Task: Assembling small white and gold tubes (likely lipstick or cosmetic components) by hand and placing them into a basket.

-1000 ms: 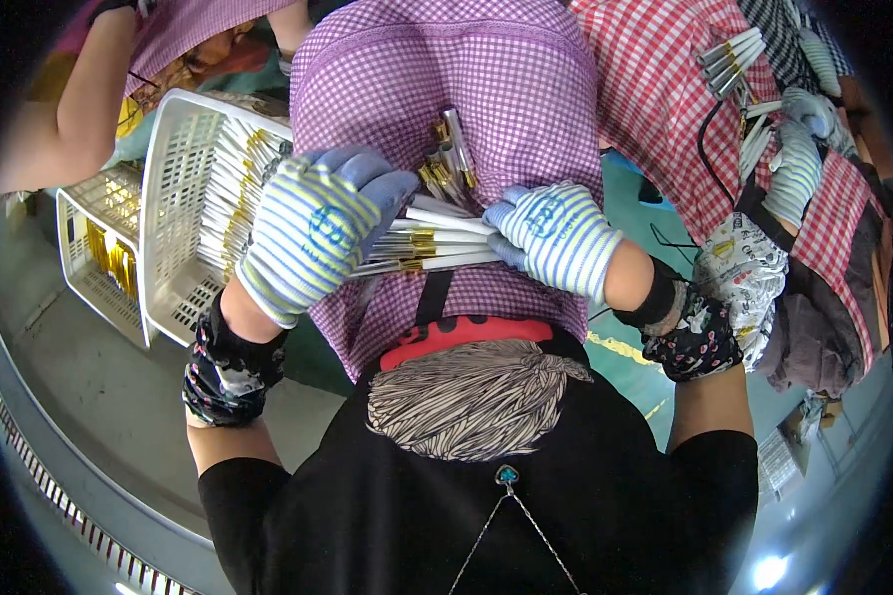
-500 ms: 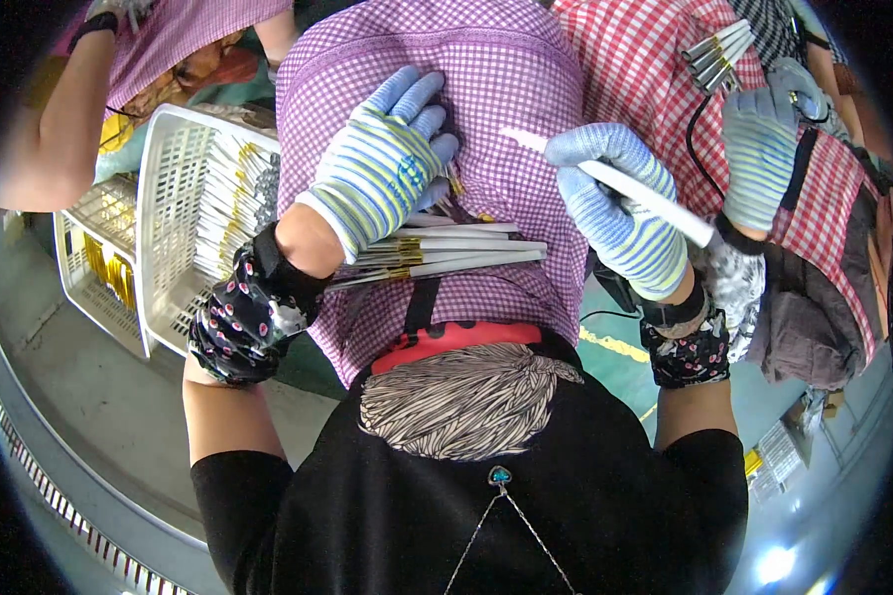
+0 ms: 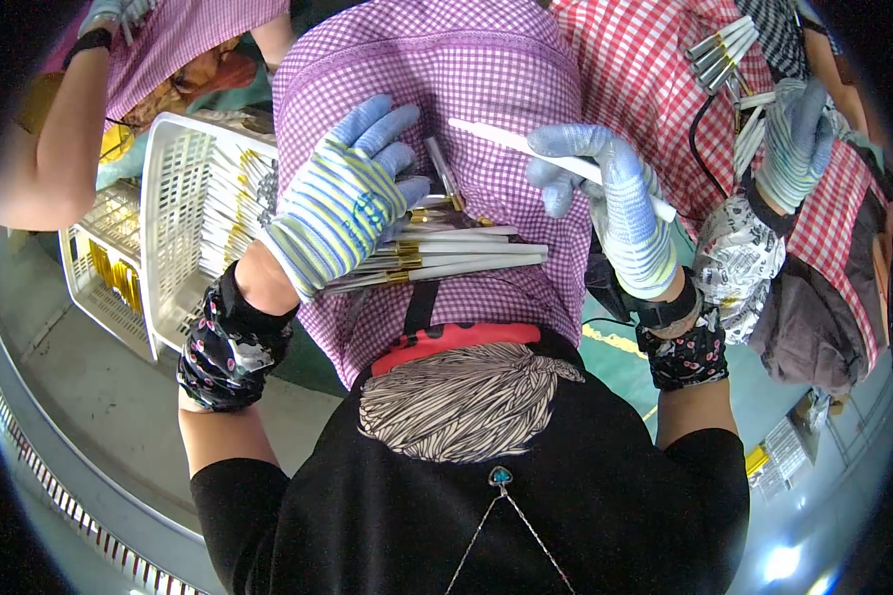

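Both my hands wear blue gloves with yellow-green stripes. My left hand point(image 3: 352, 198) is open over the purple checked cloth point(image 3: 506, 79) on my lap, its fingers stretched out and resting on or just above it. Beside its wrist lies a bundle of slim brushes point(image 3: 476, 253) with white handles and gold ferrules. A short clear-looking tube point(image 3: 444, 171) lies beyond them, close to the fingertips. To the right, my right hand point(image 3: 610, 188) grips a white tapered stick point(image 3: 496, 136) between thumb and fingers, its thin end pointing left.
A white plastic basket point(image 3: 184, 127) at left contains many brushes; a lower basket point(image 3: 74, 263) with gold-coloured pieces stands behind it. On the right, a co-worker's gloved hand point(image 3: 794, 149) is near brushes on a red checked cloth point(image 3: 655, 79). Another person's arm point(image 3: 55, 159) shows at upper left.
My left hand has moved slightly down and left, uncovering the tube. The white stick in my right hand has shifted left and lies flatter. The co-worker's hand at right has turned and moved.
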`<state>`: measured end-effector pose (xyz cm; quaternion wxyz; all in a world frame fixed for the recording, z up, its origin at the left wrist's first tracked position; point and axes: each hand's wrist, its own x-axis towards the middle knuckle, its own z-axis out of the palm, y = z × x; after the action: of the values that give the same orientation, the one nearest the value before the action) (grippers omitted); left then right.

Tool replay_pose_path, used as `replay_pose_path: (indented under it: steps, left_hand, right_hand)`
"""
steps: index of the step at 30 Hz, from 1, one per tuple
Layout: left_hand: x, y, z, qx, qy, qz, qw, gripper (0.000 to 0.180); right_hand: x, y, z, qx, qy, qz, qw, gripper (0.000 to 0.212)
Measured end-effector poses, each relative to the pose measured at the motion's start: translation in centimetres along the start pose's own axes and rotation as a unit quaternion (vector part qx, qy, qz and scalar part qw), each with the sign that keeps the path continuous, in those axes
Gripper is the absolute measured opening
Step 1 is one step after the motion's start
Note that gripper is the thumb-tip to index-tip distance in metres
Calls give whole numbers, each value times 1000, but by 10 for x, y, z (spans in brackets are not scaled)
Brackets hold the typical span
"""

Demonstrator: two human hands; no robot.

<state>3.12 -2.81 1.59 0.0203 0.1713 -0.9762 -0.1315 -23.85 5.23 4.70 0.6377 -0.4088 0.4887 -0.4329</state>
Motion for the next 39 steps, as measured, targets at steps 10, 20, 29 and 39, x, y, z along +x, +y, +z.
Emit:
replay_pose_path:
  steps: [10, 20, 29, 39]
  left_hand:
    - [7, 21, 24, -64, 18, 10, 998, 39]
    - [11, 23, 14, -156, 116, 5, 981, 23]
    - [-29, 20, -30, -702, 139, -332, 615, 26]
    - [-35, 15, -18, -752, 222, -293, 547, 29]
  right_hand:
    - [1, 7, 12, -18, 19, -49, 998, 20]
    - [-13, -4, 11, -7, 117, -25, 993, 37]
    - [-20, -14, 7, 89, 81, -86, 989, 41]
    - [-7, -14, 2, 131, 86, -29, 987, 43]
